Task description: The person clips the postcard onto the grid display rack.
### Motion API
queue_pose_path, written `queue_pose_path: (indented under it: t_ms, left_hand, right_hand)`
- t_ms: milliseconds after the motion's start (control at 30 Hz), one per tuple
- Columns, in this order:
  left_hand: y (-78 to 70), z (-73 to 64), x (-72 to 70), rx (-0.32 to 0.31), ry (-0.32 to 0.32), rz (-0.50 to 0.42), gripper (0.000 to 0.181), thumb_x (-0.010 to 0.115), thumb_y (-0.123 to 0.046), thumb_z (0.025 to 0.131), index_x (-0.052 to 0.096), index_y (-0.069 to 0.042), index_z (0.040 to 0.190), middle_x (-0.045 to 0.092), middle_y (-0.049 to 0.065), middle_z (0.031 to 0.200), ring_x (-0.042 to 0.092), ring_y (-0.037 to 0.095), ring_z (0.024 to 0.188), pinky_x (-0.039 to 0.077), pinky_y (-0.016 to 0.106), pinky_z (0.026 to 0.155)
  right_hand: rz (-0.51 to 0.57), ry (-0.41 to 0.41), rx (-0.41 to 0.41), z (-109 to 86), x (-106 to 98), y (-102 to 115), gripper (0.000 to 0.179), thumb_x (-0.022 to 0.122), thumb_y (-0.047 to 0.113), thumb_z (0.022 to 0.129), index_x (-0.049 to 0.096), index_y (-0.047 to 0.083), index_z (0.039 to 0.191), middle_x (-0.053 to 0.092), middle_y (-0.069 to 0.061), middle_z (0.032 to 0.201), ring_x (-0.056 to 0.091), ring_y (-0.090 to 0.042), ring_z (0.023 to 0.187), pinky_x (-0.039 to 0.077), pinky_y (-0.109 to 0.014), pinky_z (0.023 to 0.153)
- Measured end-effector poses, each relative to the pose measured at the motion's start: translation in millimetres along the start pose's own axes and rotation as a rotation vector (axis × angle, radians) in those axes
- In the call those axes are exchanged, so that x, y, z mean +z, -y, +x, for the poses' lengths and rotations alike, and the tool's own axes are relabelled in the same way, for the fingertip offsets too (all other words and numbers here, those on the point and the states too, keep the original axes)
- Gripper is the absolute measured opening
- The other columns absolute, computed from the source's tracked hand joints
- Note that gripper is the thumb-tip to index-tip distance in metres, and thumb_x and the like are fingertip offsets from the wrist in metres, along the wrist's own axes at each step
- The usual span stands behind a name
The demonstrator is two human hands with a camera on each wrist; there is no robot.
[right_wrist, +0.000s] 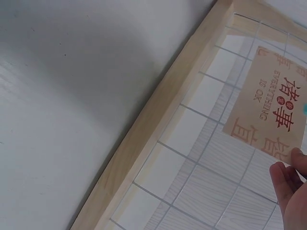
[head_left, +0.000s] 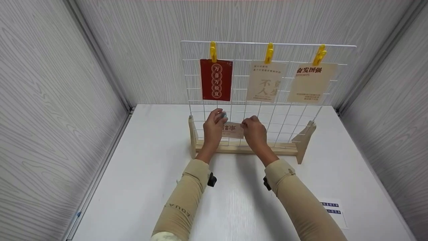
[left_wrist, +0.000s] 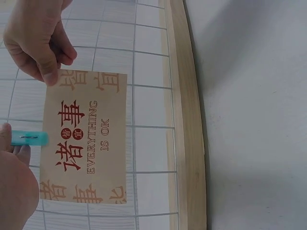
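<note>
A beige card with red characters and "EVERYTHING IS OK" (left_wrist: 103, 158) stands against the lower part of a white wire grid (head_left: 240, 42). My right hand (head_left: 255, 132) pinches its upper right corner between thumb and finger. At the card's top edge, my left hand (head_left: 212, 130) holds a teal clip (left_wrist: 29, 138) between thumb and fingers. The clip's tip meets that edge near the middle; whether it bites the card or a wire, I cannot tell. In the right wrist view the clip barely shows at the frame's edge.
Above hang a red card (head_left: 225, 80), a pale card (head_left: 254, 78) and a cream card (head_left: 306, 85), each under a yellow clip (head_left: 213, 53). A wooden stand (head_left: 302, 142) supports the grid. A sheet with blue print (head_left: 337, 219) lies at the table's right front.
</note>
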State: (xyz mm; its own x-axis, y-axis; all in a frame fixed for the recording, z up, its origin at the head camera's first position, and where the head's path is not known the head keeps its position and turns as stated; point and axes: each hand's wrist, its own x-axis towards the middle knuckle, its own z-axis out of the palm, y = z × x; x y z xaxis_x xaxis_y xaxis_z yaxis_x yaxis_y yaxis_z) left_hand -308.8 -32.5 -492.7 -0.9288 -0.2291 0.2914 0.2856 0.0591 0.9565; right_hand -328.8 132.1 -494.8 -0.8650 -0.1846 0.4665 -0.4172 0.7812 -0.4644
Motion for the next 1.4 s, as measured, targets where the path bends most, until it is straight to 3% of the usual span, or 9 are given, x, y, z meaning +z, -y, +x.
queue_pose_path:
  t_ms: [167, 367, 567, 767, 1033, 1233, 1400]
  left_hand:
    - [-0.9, -1.0, -1.0, -0.02, 0.001, 0.017, 0.038, 0.063, -0.011, 0.1, 0.055, -0.009, 0.137, 0.063, 0.015, 0.138, 0.06, 0.027, 0.129, 0.052, 0.032, 0.103]
    - [0.0, -6.4, -5.9, 0.013, 0.033, 0.049, 0.041, 0.063, -0.017, 0.101, 0.054, -0.012, 0.14, 0.061, 0.013, 0.141, 0.058, 0.028, 0.132, 0.051, 0.029, 0.104]
    - [0.1, -14.5, -12.6, 0.019, 0.037, 0.088, 0.043, 0.062, -0.016, 0.101, 0.053, -0.008, 0.143, 0.058, 0.012, 0.144, 0.056, 0.024, 0.134, 0.05, 0.025, 0.104]
    - [-0.3, -31.2, -24.6, 0.053, -0.005, 0.123, 0.042, 0.063, -0.017, 0.1, 0.056, -0.003, 0.139, 0.062, 0.013, 0.138, 0.058, 0.023, 0.131, 0.049, 0.028, 0.107]
    - [2.1, -66.4, -56.6, 0.016, 0.017, 0.148, 0.041, 0.065, -0.013, 0.099, 0.056, -0.002, 0.138, 0.059, 0.018, 0.137, 0.059, 0.027, 0.126, 0.051, 0.027, 0.104]
    - [7.3, -93.8, -91.7, -0.062, 0.025, 0.239, 0.041, 0.068, -0.018, 0.098, 0.059, -0.006, 0.136, 0.061, 0.009, 0.134, 0.059, 0.021, 0.122, 0.052, 0.028, 0.102]
    - [13.6, -117.8, -119.2, -0.13, 0.013, 0.339, 0.039, 0.067, -0.015, 0.098, 0.06, -0.006, 0.135, 0.062, 0.009, 0.132, 0.061, 0.023, 0.118, 0.052, 0.038, 0.103]
  right_hand:
    - [0.021, -0.009, 0.001, -0.5, 1.2, 0.1, 0.01, 0.07, 0.011, 0.095, 0.073, 0.002, 0.095, 0.068, -0.011, 0.09, 0.069, -0.028, 0.083, 0.058, -0.043, 0.073]
    - [0.027, -0.008, 0.001, -2.7, 0.7, -1.2, 0.01, 0.069, 0.01, 0.096, 0.072, 0.001, 0.099, 0.069, -0.012, 0.091, 0.069, -0.027, 0.083, 0.058, -0.044, 0.073]
    - [0.022, -0.025, -0.015, -4.1, 0.7, -5.0, 0.009, 0.066, 0.007, 0.097, 0.071, 0.0, 0.101, 0.072, -0.014, 0.094, 0.071, -0.028, 0.088, 0.059, -0.043, 0.076]
    - [0.109, -0.035, 0.003, -9.0, -3.1, -6.5, 0.013, 0.068, 0.009, 0.096, 0.072, 0.0, 0.104, 0.073, -0.014, 0.098, 0.071, -0.028, 0.09, 0.059, -0.043, 0.076]
    - [0.16, -0.016, 0.037, -32.4, -27.3, -17.0, 0.02, 0.07, 0.017, 0.096, 0.073, 0.005, 0.111, 0.072, -0.01, 0.107, 0.07, -0.025, 0.094, 0.057, -0.045, 0.074]
    - [0.165, 0.112, 0.079, -62.6, -62.1, -43.6, 0.028, 0.071, 0.022, 0.095, 0.071, 0.008, 0.12, 0.069, -0.011, 0.118, 0.065, -0.029, 0.107, 0.055, -0.049, 0.081]
    - [0.112, 0.223, 0.136, -93.4, -97.4, -75.8, 0.036, 0.07, 0.02, 0.096, 0.067, 0.007, 0.129, 0.066, -0.016, 0.127, 0.063, -0.035, 0.115, 0.054, -0.055, 0.087]
